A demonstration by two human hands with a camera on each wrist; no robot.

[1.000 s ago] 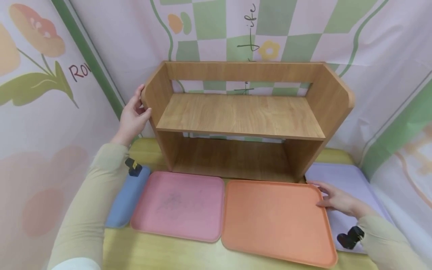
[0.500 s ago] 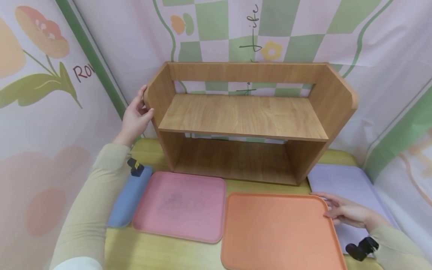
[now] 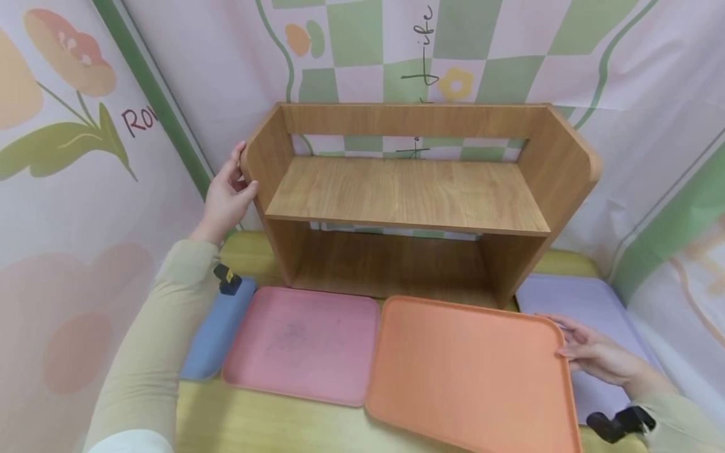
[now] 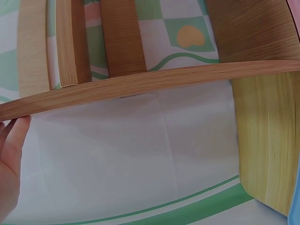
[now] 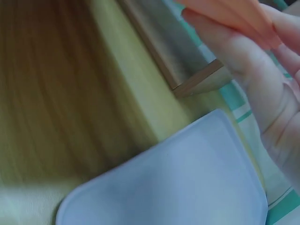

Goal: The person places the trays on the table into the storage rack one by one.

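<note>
My right hand pinches the right edge of an orange tray, thumb on top and fingers beneath. The tray is tilted and appears raised from the table at the hand's side. In the right wrist view, its orange edge lies between thumb and fingers. My left hand rests against the outer left side of a two-tier wooden shelf. In the left wrist view, fingertips touch the outside of the shelf's side panel. Both tiers of the shelf are bare.
A pink tray lies left of the orange one, before the shelf. Beyond it is a blue tray, partly under my left forearm. A lavender tray lies at the right on the yellow wooden table. Printed curtains surround the table.
My right hand has moved rightward with the orange tray. The tray first slid toward me, then its far edge rose in view. My left hand stays on the shelf.
</note>
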